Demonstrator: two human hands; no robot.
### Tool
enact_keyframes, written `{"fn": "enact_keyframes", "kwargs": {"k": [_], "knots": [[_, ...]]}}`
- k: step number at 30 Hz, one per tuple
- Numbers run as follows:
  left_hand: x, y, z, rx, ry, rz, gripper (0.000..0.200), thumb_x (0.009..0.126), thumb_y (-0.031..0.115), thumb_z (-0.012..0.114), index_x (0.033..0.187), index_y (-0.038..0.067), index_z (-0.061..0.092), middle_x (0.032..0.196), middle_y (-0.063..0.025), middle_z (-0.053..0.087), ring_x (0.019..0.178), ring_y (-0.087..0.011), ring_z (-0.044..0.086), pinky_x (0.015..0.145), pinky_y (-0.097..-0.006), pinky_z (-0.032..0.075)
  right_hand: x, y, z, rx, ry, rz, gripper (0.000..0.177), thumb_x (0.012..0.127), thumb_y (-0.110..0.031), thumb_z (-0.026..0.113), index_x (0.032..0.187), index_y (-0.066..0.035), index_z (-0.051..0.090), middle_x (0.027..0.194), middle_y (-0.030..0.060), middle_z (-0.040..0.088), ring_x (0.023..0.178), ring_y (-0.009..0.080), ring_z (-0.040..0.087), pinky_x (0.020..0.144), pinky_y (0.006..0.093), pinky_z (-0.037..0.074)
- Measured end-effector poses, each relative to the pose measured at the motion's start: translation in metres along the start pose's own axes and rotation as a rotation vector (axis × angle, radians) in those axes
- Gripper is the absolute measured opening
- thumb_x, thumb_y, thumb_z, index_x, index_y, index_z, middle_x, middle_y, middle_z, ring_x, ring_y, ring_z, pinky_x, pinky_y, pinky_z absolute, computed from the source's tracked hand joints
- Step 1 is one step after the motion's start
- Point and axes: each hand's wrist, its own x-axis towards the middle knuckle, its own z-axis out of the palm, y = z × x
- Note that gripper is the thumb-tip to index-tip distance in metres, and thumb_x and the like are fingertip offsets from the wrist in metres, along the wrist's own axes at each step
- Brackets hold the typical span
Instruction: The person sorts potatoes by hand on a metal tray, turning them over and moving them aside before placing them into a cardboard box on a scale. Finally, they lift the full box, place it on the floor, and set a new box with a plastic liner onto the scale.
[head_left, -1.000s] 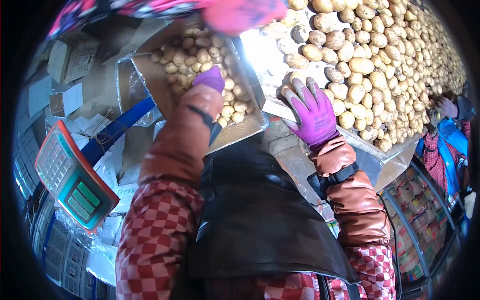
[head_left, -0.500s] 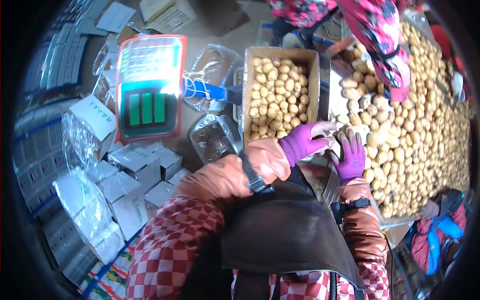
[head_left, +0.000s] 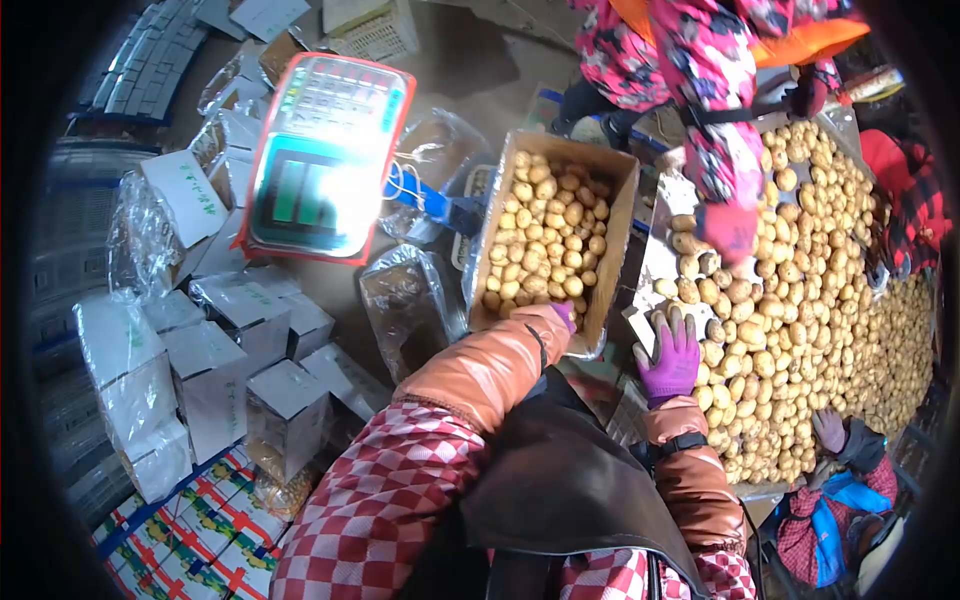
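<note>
My left hand (head_left: pixel 564 314), in a purple glove, reaches into the near end of a cardboard box (head_left: pixel 622 215) full of potatoes (head_left: pixel 545 230). The sleeve covers most of this hand, so its fingers and anything in them are hidden. Gloved in purple with greyish fingertips, my right hand (head_left: pixel 670 362) lies with fingers spread at the near left edge of the sorting table. Loose potatoes (head_left: pixel 760 350) are spread beside it in a wide layer. Nothing shows in its grip.
A scale display (head_left: pixel 325 160) in a red frame stands left of the box on a blue post (head_left: pixel 425 200). Wrapped white cartons (head_left: pixel 210 365) are stacked at left. Across the table a co-worker's arm (head_left: pixel 725 165) reaches over the potatoes; another worker's gloved hand (head_left: pixel 829 430) is at lower right.
My left hand has moved left from beside my right hand into the box. The right hand's fingers have spread. The co-worker's arm has shifted left, and the camera view has turned slightly.
</note>
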Motion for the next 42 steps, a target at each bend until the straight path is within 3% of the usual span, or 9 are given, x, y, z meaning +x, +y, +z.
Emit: {"fn": "enact_keyframes", "kwargs": {"k": [9, 12, 13, 15, 17, 21, 31, 39, 42], "knots": [[0.034, -0.043, 0.008, 0.086, -0.028, -0.114, 0.024, 0.086, 0.03, 0.059, 0.094, 0.012, 0.071, 0.093, -0.0132, 0.071, 0.087, -0.0334, 0.069, 0.071, -0.0442, 0.054, 0.004, -0.003, -0.005, -0.004, -0.044, 0.041, 0.069, 0.07, -0.035, 0.077, 0.133, -0.019, 0.053, 0.143, 0.0099, 0.045, 0.128, 0.041, 0.042, 0.099, 0.0501, 0.04], [0.031, -0.079, 0.011, -0.664, 0.649, -0.081, 0.02, 0.085, 0.021, 0.061, 0.1, 0.011, 0.068, 0.088, -0.0135, 0.068, 0.081, -0.0306, 0.067, 0.073, -0.0407, 0.054, 0.003, 0.0, -0.003, -0.015, -0.035, 0.038, 0.07, 0.069, -0.034, 0.077, 0.133, -0.018, 0.053, 0.143, 0.0098, 0.045, 0.128, 0.0408, 0.043, 0.1, 0.0497, 0.039], [0.035, -0.09, 0.009, -0.575, 0.97, -0.08, 0.024, 0.084, 0.019, 0.062, 0.108, 0.012, 0.065, 0.098, -0.0123, 0.066, 0.085, -0.0298, 0.065, 0.076, -0.0384, 0.053, 0.002, 0.0, -0.002, -0.019, -0.031, 0.037, 0.07, 0.069, -0.034, 0.077, 0.133, -0.018, 0.053, 0.143, 0.0098, 0.046, 0.128, 0.0407, 0.043, 0.1, 0.0496, 0.039], [-0.01, -0.06, -0.066, -0.011, 1.041, -0.222, 0.042, 0.081, 0.026, 0.065, 0.121, 0.017, 0.06, 0.127, -0.0109, 0.056, 0.115, -0.0334, 0.053, 0.096, -0.0461, 0.043, 0.004, -0.003, -0.005, -0.02, -0.038, 0.048, 0.072, 0.067, -0.032, 0.078, 0.133, -0.018, 0.052, 0.144, 0.0089, 0.045, 0.128, 0.0398, 0.042, 0.1, 0.0489, 0.039], [-0.003, -0.053, -0.062, 0.113, 0.977, -0.367, 0.052, 0.077, 0.032, 0.068, 0.127, 0.019, 0.056, 0.133, -0.0128, 0.051, 0.127, -0.0387, 0.041, 0.103, -0.0506, 0.036, 0.003, -0.004, -0.005, -0.024, -0.024, 0.045, 0.072, 0.067, -0.031, 0.079, 0.133, -0.018, 0.052, 0.144, 0.0084, 0.045, 0.128, 0.0396, 0.042, 0.1, 0.0488, 0.039], [0.004, -0.014, -0.003, 0.007, 0.298, 0.081, 0.055, 0.078, 0.04, 0.065, 0.128, 0.018, 0.057, 0.142, -0.0147, 0.046, 0.133, -0.043, 0.035, 0.104, -0.0512, 0.036, 0.003, -0.001, -0.002, -0.014, -0.031, 0.045, 0.073, 0.067, -0.03, 0.078, 0.133, -0.018, 0.052, 0.144, 0.0084, 0.045, 0.129, 0.039, 0.042, 0.101, 0.0486, 0.039], [-0.107, -0.038, -0.027, -0.076, 0.23, 0.089, 0.033, 0.082, 0.035, 0.065, 0.102, 0.009, 0.069, 0.09, -0.0177, 0.068, 0.085, -0.0372, 0.065, 0.075, -0.046, 0.052, 0.002, 0.001, -0.004, 0.005, -0.031, 0.063, 0.068, 0.071, -0.035, 0.077, 0.133, -0.019, 0.054, 0.144, 0.0101, 0.046, 0.129, 0.0403, 0.043, 0.103, 0.0488, 0.039], [-0.126, -0.059, -0.068, -0.181, 0.217, 0.018, 0.024, 0.086, 0.037, 0.061, 0.1, 0.021, 0.071, 0.089, -0.0122, 0.069, 0.084, -0.034, 0.067, 0.074, -0.0451, 0.053, 0.0, 0.0, -0.005, -0.005, -0.044, 0.064, 0.071, 0.071, -0.036, 0.077, 0.136, -0.02, 0.051, 0.145, 0.01, 0.045, 0.131, 0.0396, 0.041, 0.103, 0.0499, 0.038], [-0.07, -0.045, -0.045, -0.169, 0.092, 0.382, 0.025, 0.088, 0.037, 0.055, 0.097, 0.017, 0.067, 0.09, -0.0128, 0.068, 0.081, -0.0371, 0.065, 0.071, -0.0481, 0.051, 0.0, -0.001, -0.003, -0.002, -0.039, 0.047, 0.073, 0.071, -0.036, 0.076, 0.137, -0.019, 0.05, 0.145, 0.0098, 0.044, 0.131, 0.0393, 0.04, 0.102, 0.0499, 0.038]]}}
